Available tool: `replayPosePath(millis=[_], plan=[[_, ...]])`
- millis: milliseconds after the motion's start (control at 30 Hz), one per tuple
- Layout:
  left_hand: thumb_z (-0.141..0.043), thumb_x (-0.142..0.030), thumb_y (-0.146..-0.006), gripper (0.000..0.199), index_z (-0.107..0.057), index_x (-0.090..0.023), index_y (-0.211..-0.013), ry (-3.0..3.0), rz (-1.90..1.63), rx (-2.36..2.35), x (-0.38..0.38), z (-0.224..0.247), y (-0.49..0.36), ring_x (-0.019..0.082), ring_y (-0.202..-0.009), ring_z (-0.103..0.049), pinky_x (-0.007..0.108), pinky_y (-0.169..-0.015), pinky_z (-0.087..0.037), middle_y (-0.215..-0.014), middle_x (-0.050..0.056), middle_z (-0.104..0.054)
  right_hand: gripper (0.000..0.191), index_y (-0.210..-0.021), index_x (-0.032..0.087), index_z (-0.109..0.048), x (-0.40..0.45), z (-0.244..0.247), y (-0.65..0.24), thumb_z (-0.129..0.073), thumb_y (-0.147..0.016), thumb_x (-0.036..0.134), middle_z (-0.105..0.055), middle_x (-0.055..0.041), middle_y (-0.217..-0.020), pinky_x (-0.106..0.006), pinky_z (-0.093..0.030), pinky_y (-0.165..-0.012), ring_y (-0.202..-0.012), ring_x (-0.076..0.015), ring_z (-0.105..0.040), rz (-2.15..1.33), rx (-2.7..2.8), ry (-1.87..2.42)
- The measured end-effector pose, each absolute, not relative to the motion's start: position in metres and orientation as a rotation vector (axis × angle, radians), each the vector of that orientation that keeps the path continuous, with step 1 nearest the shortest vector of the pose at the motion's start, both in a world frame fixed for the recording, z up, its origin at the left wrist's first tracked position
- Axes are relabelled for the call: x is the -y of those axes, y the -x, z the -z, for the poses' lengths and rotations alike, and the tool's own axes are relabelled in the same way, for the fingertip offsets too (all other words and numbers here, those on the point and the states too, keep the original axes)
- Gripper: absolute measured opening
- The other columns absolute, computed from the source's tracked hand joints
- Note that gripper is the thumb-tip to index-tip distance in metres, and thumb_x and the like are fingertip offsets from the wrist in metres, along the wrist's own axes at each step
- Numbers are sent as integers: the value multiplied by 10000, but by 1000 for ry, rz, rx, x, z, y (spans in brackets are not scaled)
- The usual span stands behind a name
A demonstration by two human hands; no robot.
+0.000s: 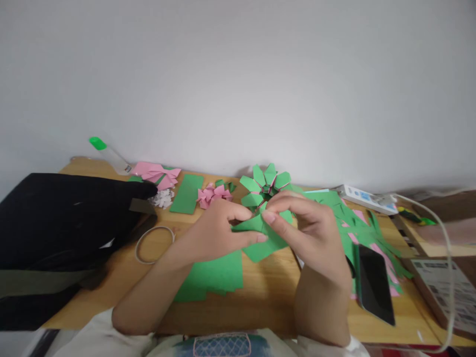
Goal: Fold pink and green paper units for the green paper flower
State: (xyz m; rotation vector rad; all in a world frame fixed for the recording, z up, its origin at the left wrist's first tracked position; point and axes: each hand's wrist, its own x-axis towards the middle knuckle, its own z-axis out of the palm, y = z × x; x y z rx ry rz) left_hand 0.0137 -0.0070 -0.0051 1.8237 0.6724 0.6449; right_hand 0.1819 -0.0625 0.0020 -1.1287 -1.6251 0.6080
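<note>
A folded sheet of green paper [262, 245] is held up between both hands above the wooden table. My left hand [223, 228] pinches its left side between thumb and fingers. With thumb and fingertips, my right hand [307, 220] grips the upper edge, where the paper is bent over. Just behind stands a green folded-paper flower [260, 186] with pink between its petals, partly hidden by my hands. Below my left forearm lies a stack of green paper sheets [219, 272].
Pink folded-paper pieces [159, 174], a pink paper flower [211, 194] and a green rectangle of paper [188, 193] lie at the back left. A black bag [74, 223] covers the left. Paper scraps [349, 218], a phone [375, 282] and a power strip [366, 198] are right.
</note>
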Motion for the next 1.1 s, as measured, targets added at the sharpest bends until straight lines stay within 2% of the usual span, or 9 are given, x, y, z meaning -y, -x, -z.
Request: replayPosePath(millis=[100,167,267,367,567,700,833,967,1100], plan=[[-714,-253,-677,398,-382,-173,-474,-1678,-515,-693,9,17,-12,57,-482,-263,211,-439,-168,-487,-83,-281,183,-690,201,-655,59,-3,-185,-654,-873,193,-649,22,-670,-259,-455,-598,-633,-115,-589,-695,1939,1202],[-793,-265,-595,417,-415,-170,-447,-1409,-572,-863,12,32,-9,52,-459,-287,204,-429,-183,-453,-88,-310,155,-723,209,-666,63,4,-185,-657,-877,207,-673,16,-705,-267,-458,-615,-657,-124,-601,-496,1855,1273],[-752,-367,-683,349,-498,-173,-545,-1244,-674,-1008,26,62,-5,69,-472,-384,201,-449,-293,-498,-64,-435,64,-903,220,-688,87,26,-181,-630,-905,248,-703,-48,-870,-343,-479,-751,-830,-190,-637,-8,1717,1368],[-641,-456,-776,324,-540,-181,-639,-1123,-731,-1078,51,89,-8,106,-516,-522,223,-487,-413,-559,-23,-551,226,-1068,237,-678,123,60,-175,-705,-857,316,-694,-79,-934,-360,-469,-717,-817,-215,-619,99,2016,1374],[-583,-433,-847,299,-651,-144,-815,-1140,-642,-1035,96,114,-11,213,-736,-716,338,-674,-587,-746,88,-729,195,-1000,236,-683,174,120,-173,-578,-912,99,-702,-56,-906,-321,-430,-700,-813,-176,-596,240,2004,1336],[-597,-346,-870,290,-667,-147,-1068,-1333,-653,-1101,102,122,10,228,-883,-721,391,-791,-589,-1048,123,-741,190,-952,232,-690,187,144,-190,-533,-942,125,-718,-59,-909,-321,-430,-683,-804,-177,-601,208,2057,1449],[-636,-227,-851,199,-727,-169,-1018,-1739,-595,-982,103,128,28,280,-1179,-620,475,-1088,-428,-1203,129,-706,192,-924,222,-706,195,161,-198,-532,-940,145,-724,-71,-912,-331,-449,-699,-808,-190,-608,132,2094,1538],[-570,-304,-938,378,-620,-113,-1260,-2598,-261,-491,106,140,33,320,-1361,-477,509,-1114,-403,-1411,192,-567,199,-953,224,-713,201,166,-196,-532,-934,143,-719,-82,-952,-353,-466,-753,-858,-209,-614,51,2063,1616],[-579,-405,-933,544,-527,-77,-1364,-2762,-147,-402,106,150,36,320,-1404,-424,494,-1147,-352,-1475,213,-493,160,-943,219,-712,201,163,-193,-557,-925,184,-716,-90,-957,-381,-470,-763,-881,-230,-615,-22,1997,1667]])
